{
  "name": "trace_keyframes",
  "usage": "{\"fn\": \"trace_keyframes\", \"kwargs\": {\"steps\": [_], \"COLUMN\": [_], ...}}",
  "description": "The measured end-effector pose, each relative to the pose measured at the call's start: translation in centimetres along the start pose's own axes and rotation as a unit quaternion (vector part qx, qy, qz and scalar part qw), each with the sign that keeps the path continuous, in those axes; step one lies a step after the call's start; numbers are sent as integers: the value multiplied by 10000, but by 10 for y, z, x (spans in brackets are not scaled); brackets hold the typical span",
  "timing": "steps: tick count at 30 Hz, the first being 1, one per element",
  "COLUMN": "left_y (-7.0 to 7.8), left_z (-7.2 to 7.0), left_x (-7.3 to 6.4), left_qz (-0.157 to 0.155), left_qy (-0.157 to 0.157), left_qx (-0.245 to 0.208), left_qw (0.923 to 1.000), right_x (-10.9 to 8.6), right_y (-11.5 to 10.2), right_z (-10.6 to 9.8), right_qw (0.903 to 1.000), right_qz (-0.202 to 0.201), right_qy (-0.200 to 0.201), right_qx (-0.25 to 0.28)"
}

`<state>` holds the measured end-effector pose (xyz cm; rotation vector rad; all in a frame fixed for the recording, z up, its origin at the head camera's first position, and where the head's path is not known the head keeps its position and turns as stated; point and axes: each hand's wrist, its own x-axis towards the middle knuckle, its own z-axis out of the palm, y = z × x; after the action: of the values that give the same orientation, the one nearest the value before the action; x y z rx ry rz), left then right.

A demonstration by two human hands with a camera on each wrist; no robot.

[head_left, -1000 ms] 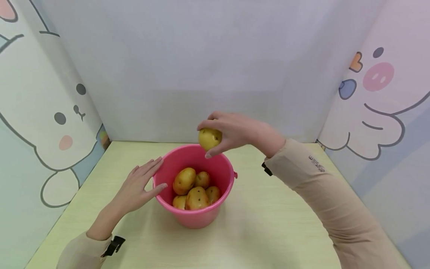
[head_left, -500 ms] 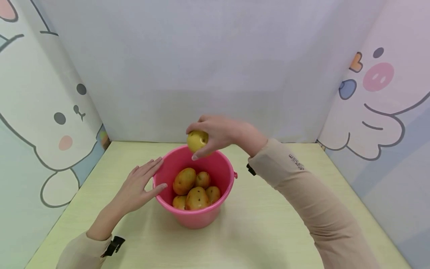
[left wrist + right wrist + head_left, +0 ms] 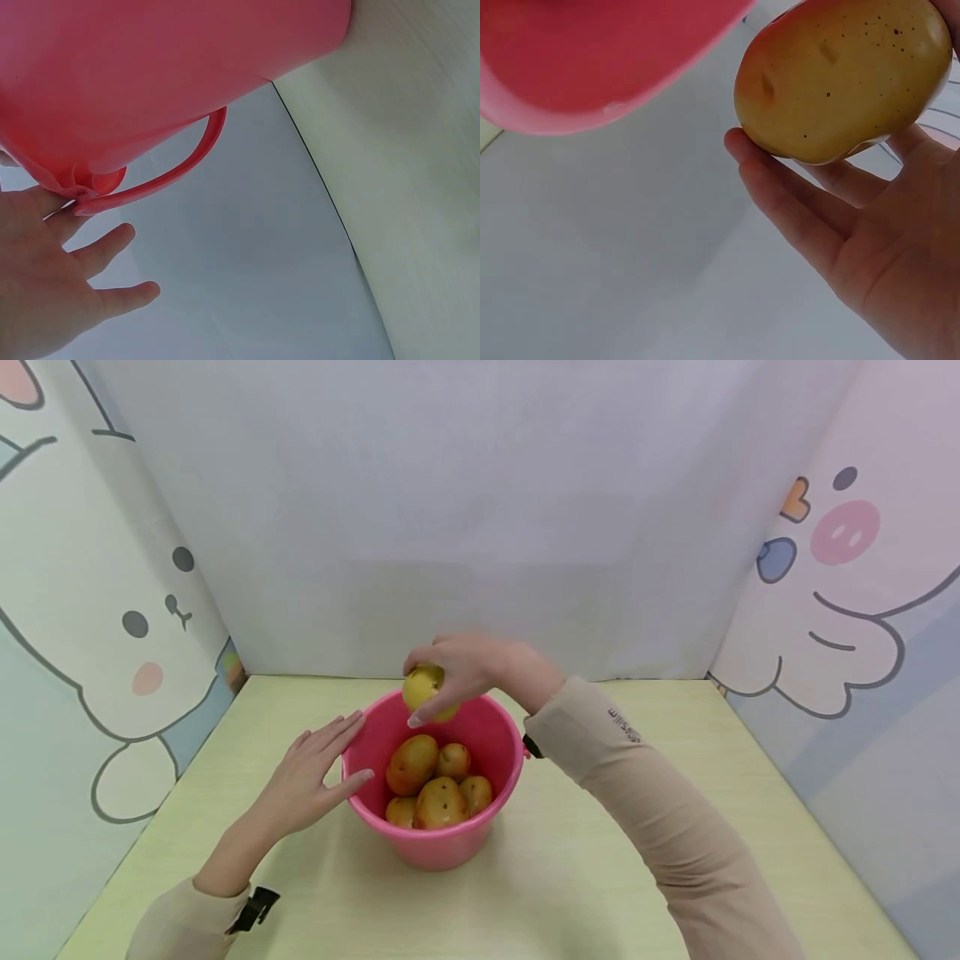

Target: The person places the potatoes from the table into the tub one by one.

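Observation:
A pink bucket (image 3: pixel 438 847) stands on the table with several yellow-brown potatoes (image 3: pixel 441 803) in it. Over the bucket's far rim, my right hand (image 3: pixel 472 675) grips another potato (image 3: pixel 422 687) between thumb and fingers. The right wrist view shows this potato (image 3: pixel 840 82) up close, smooth with dark specks, beside the bucket's pink rim (image 3: pixel 577 124). At the bucket's left rim rests my left hand (image 3: pixel 307 781), its thumb reaching over the edge. In the left wrist view the fingers (image 3: pixel 109 251) are spread and fairly straight, near where the bucket's handle (image 3: pixel 172 172) joins.
The pale yellow table (image 3: pixel 600 843) reaches back to a plain grey-white wall (image 3: pixel 480 485). Side panels with cartoon animals stand at left (image 3: pixel 90 593) and right (image 3: pixel 862 610). A small pink knob (image 3: pixel 527 753) juts from the bucket's right rim.
My right hand has moved left and slightly down with the potato, from the bucket's far right edge to over its far rim. The left hand and the bucket have stayed still.

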<state>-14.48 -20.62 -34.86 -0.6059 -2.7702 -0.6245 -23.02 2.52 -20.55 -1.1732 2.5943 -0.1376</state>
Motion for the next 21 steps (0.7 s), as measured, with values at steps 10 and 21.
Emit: {"fn": "trace_keyframes", "kwargs": {"steps": [10, 21], "left_y": [0, -1], "left_z": [1, 1], "left_x": [0, 0], "left_qz": [71, 26], "left_qy": [27, 9], "left_qx": [-6, 16], "left_qw": [10000, 10000], "right_x": [14, 22], "right_y": [3, -5], "right_z": [14, 26], "right_qw": [9988, 9960], "right_qz": [239, 475], "right_qy": [-192, -411], "right_qx": [391, 632]}}
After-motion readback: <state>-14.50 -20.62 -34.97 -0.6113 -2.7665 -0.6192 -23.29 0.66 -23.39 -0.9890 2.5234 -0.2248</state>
